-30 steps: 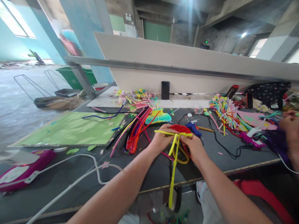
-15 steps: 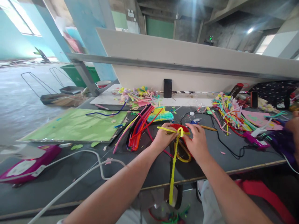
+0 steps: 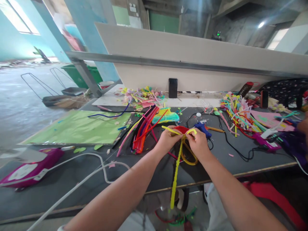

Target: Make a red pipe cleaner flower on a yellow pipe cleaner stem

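Yellow pipe cleaners (image 3: 176,173) run between my two hands, with one long end hanging down past the table edge. My left hand (image 3: 169,138) is closed in a pinch on them, and a short yellow end sticks out to its left. Close beside it, my right hand (image 3: 197,141) pinches the bent yellow end at the right. Behind my fingers shows a red fuzzy piece (image 3: 181,129), partly hidden. A darker yellow loop (image 3: 191,163) lies below my right hand. A blue glue gun (image 3: 202,128) rests just beyond that hand.
A bundle of coloured pipe cleaners (image 3: 141,134) lies left of my hands, near a yellow and turquoise bundle (image 3: 166,116). A green sheet (image 3: 81,128) and a magenta device (image 3: 31,166) with a white cable are further left. A phone (image 3: 172,88) stands at the back. Another person's hand (image 3: 303,128) shows at the right edge.
My right hand has closed from spread fingers into a pinch on the yellow end, whose curl now bends to the right. The glue gun shows more. My left hand keeps its pinch.
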`<control>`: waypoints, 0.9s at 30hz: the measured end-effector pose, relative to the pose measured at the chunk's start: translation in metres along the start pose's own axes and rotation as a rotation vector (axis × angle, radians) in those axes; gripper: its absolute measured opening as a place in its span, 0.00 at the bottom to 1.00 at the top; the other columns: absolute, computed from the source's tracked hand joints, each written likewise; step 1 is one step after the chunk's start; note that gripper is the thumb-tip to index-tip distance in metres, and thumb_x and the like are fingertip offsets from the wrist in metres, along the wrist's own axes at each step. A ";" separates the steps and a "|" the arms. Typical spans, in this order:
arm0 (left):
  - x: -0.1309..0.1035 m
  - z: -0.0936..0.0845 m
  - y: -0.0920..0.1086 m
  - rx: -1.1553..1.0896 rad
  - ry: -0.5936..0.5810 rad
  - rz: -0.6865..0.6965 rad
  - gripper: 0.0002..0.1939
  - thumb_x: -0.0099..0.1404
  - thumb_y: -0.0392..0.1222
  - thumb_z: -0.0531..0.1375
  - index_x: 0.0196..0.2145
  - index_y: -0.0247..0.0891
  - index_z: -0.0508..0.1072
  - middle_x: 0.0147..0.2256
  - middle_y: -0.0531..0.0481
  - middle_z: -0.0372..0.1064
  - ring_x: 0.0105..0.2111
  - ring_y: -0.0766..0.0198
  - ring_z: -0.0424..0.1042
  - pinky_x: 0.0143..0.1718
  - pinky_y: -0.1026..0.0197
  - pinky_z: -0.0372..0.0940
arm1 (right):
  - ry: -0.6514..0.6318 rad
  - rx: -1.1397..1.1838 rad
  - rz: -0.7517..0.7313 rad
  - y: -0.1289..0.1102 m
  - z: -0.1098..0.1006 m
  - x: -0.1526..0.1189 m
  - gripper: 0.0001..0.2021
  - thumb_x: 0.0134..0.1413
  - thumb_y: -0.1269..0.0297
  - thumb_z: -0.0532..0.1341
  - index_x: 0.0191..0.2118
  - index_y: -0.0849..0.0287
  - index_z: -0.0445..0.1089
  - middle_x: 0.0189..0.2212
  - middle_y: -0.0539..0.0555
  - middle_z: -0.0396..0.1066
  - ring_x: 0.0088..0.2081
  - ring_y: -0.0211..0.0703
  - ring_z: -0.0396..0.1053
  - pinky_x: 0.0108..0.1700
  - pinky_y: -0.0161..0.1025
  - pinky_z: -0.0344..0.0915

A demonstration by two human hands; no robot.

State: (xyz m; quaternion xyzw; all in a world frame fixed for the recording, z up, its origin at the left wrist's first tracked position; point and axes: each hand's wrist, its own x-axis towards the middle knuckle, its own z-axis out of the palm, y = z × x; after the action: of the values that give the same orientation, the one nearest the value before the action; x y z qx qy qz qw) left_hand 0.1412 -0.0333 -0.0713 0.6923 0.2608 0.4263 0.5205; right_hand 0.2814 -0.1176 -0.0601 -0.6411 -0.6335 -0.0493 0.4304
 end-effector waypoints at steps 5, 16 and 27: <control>-0.002 0.000 0.003 0.191 0.056 0.128 0.02 0.53 0.35 0.64 0.27 0.35 0.77 0.46 0.45 0.60 0.45 0.59 0.66 0.49 0.57 0.63 | -0.032 -0.122 0.054 0.002 0.001 -0.001 0.06 0.55 0.69 0.57 0.28 0.58 0.67 0.31 0.55 0.71 0.35 0.44 0.68 0.38 0.39 0.57; -0.006 -0.002 0.008 0.457 0.014 0.381 0.04 0.56 0.31 0.60 0.27 0.37 0.73 0.51 0.46 0.51 0.51 0.58 0.60 0.55 0.54 0.58 | -0.040 -0.214 0.089 0.003 0.000 0.000 0.06 0.54 0.68 0.56 0.27 0.58 0.63 0.27 0.54 0.69 0.31 0.43 0.66 0.34 0.38 0.55; -0.008 -0.003 0.013 0.507 -0.098 0.422 0.04 0.56 0.30 0.60 0.26 0.35 0.72 0.50 0.44 0.53 0.52 0.57 0.58 0.56 0.51 0.55 | -0.052 -0.265 0.100 0.007 0.001 -0.001 0.07 0.53 0.68 0.56 0.25 0.58 0.63 0.25 0.54 0.69 0.30 0.44 0.66 0.33 0.38 0.55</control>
State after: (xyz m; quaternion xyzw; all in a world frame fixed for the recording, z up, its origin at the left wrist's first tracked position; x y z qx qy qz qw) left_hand 0.1333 -0.0420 -0.0609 0.8582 0.1839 0.4125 0.2439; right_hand 0.2866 -0.1161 -0.0649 -0.7241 -0.5995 -0.0946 0.3275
